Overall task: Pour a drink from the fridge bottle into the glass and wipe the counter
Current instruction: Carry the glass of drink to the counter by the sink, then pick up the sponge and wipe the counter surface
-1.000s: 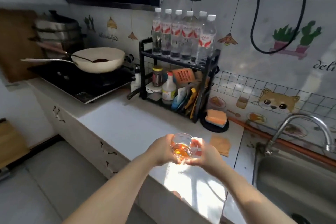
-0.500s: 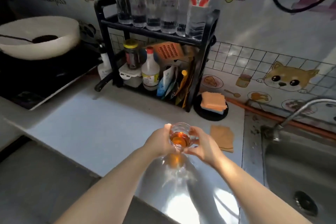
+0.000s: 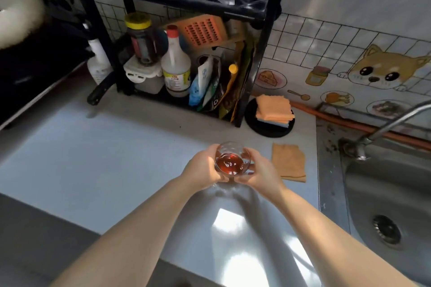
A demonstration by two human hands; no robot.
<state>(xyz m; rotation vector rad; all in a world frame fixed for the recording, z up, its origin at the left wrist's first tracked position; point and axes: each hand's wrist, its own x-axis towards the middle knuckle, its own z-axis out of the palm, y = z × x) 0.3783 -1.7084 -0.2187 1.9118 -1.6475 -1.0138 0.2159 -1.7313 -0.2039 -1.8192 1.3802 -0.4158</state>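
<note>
Head view. The glass sits between both hands over the pale counter, near its sink-side end. The left hand wraps the left wall of the glass with curled fingers; the right hand does the same on the right wall. The fingertips meet low, near the base. Whether the base touches the counter cannot be told. The glass is upright and holds an amber drink filling roughly its lower part. The fridge bottle is not in view.

Step in hand, as judged: pouring is done, and the filled glass is being placed or steadied on the counter.

Next move, as judged: release the glass level and take up the folded brown cloth, which lies flat just right of the right hand, between the glass and the sink. The reach is short — the risk is knocking the glass while the right hand crosses to the cloth. No spill is plainly visible on the counter.
</note>
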